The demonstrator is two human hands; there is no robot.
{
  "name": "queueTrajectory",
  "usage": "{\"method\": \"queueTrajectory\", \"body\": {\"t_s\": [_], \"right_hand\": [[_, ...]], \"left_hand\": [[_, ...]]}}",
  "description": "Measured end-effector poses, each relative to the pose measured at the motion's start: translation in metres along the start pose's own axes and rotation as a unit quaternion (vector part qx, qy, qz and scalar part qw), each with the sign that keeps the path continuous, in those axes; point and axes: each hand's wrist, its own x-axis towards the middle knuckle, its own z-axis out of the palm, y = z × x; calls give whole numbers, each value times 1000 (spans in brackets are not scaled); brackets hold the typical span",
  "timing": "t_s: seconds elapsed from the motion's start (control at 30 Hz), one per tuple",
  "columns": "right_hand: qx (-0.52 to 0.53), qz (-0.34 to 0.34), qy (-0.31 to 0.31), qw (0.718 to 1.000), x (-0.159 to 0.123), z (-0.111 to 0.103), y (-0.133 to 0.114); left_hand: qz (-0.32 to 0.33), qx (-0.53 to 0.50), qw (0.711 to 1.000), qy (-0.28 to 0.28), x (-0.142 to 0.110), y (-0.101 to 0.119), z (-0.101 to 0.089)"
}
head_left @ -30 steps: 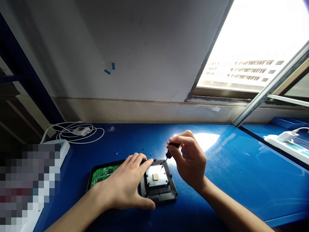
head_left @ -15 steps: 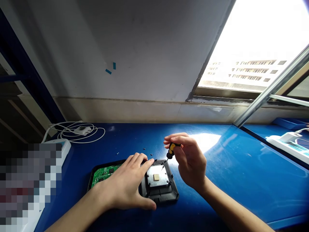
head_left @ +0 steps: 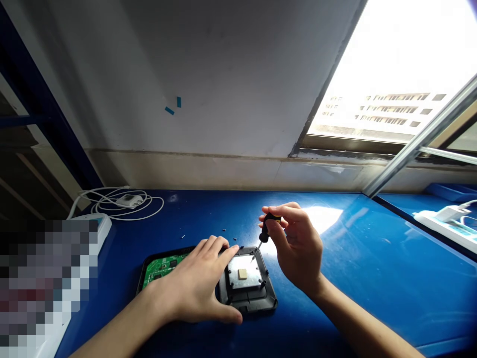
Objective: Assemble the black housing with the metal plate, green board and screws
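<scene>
My left hand point(head_left: 196, 283) spans the black plastic cover point(head_left: 249, 304), thumb at its near edge and index finger at its far edge, gripping it flat on the table. A silvery metal plate point(head_left: 253, 282) with a small beige pad point(head_left: 242, 274) sits inside the cover, with dark screws around it. My right hand point(head_left: 296, 243) is closed round a black and yellow screwdriver point(head_left: 264, 234). The tilted shaft points down at the plate's far right corner; I cannot tell whether the tip sits in a screw. A green circuit board point(head_left: 164, 266) in a black housing is partly hidden under my left hand.
Several tiny screws point(head_left: 234, 238) lie on the blue table point(head_left: 357, 278) beyond the cover. A white charger with coiled cable point(head_left: 130, 200) lies at the back left, near a power strip point(head_left: 103, 226). Another power strip point(head_left: 432, 219) is at the right.
My right hand has shifted slightly right, and the screwdriver handle has turned so less yellow shows. My left hand keeps its hold on the cover.
</scene>
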Motion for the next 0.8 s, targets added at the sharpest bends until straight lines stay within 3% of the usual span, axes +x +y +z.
{"method": "queueTrajectory", "body": {"t_s": [0.47, 0.67, 0.8], "right_hand": [[19, -48, -17, 999, -3, -2, 2], [-5, -43, 9, 999, -1, -1, 0], [5, -5, 10, 1000, -1, -1, 1]], "left_hand": [[22, 5, 1000, 17, 1, -5, 5], [18, -2, 1000, 14, 1, -4, 2], [11, -7, 1000, 11, 1, -2, 0]]}}
